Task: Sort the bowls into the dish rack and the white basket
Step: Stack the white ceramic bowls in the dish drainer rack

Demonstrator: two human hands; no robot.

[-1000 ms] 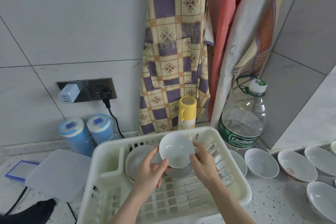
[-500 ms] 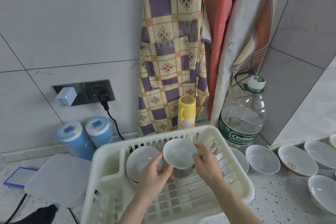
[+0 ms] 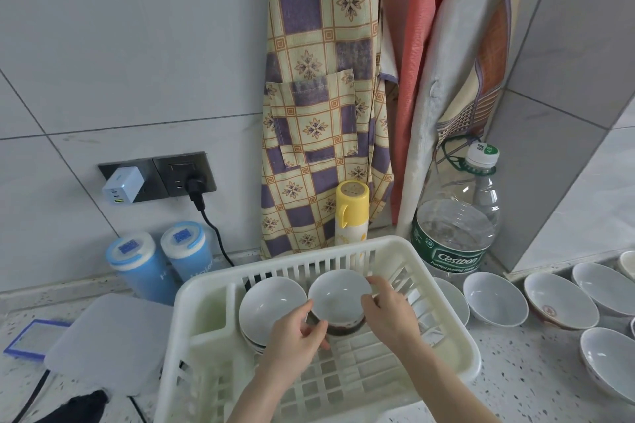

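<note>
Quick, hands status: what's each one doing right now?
Left hand: grips the bowl at its left side, over the basket.
Right hand: grips the same bowl at its right rim.

A single head-worn, wide-angle camera is looking forward and down from close above the white basket (image 3: 319,336) on the speckled counter (image 3: 536,385). It is facing the tiled wall (image 3: 137,62), taking in both forearms rising from the bottom edge; straight lines are bowing near the frame's edges.
</note>
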